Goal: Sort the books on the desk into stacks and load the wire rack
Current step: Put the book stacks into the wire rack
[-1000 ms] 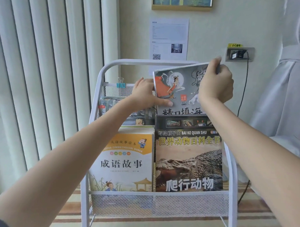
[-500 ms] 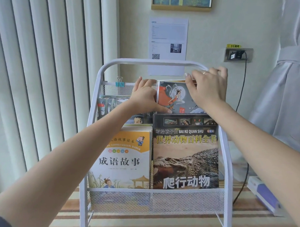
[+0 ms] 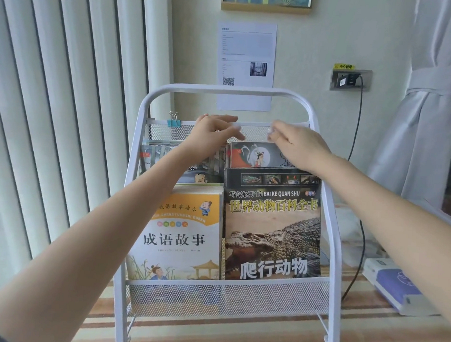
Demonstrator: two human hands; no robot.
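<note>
A white wire rack stands in front of me with books in two tiers. The lower tier holds an orange-and-white storybook on the left and a crocodile animal book on the right. Behind them, the upper tier holds a row of grey books on the left and a dark book with a moon-and-figure cover on the right, pushed down into the tier. My left hand hovers with relaxed fingers above the grey books. Just above the dark book's top right corner, my right hand has loose fingers and holds nothing.
A blue binder clip hangs on the rack's upper mesh. Vertical blinds fill the left. A wall socket with a black cable is at the right, beside a white curtain. A blue-and-white box lies on the striped floor at right.
The dark moon-cover book went from raised above the rack down into the upper tier. My right hand released its top edge, and my left hand lifted off the grey books.
</note>
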